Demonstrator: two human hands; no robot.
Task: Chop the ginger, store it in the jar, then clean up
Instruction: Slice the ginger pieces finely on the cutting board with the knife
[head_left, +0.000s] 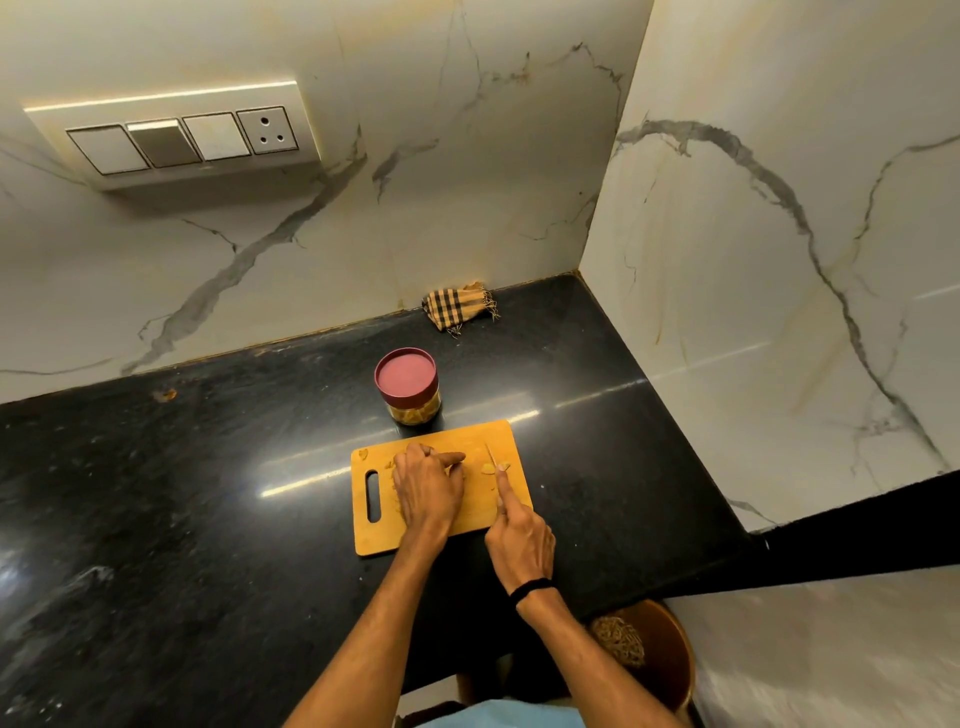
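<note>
Chopping step in hand; nothing stored or cleaned yet, by my reading. The cutting board (370, 540), orange-brown with a slot handle at its left end, lies on the black table (208, 493). The left hand (428, 488) rests on the board's middle, fingers bent down over the ginger (488, 468). I take that grip to be pinching the main piece, though the hand hides most of it. The right hand (519, 540) sits at the board's near right edge, its grip clamped round the handle of a knife (493, 460), forefinger laid along the spine. The blade points away over the board's right half. Beside the blade tip lie a few pale yellow slices, thin and flat, and a scrap sits at the board's far left corner. The slices look small, moist and light, likely to cling to the blade. The jar (408, 389) stands just behind the board's far edge, its maroon lid (406, 374) on, with something yellowish showing through the clear wall. Next move, as I judge it: bring the blade down close to the left fingertips, which must stay tucked back. Later the lid has to come off. A checked cloth (460, 306) lies well behind the board at the wall. A brown bin (660, 654) stands below the board's near right, off the table.
</note>
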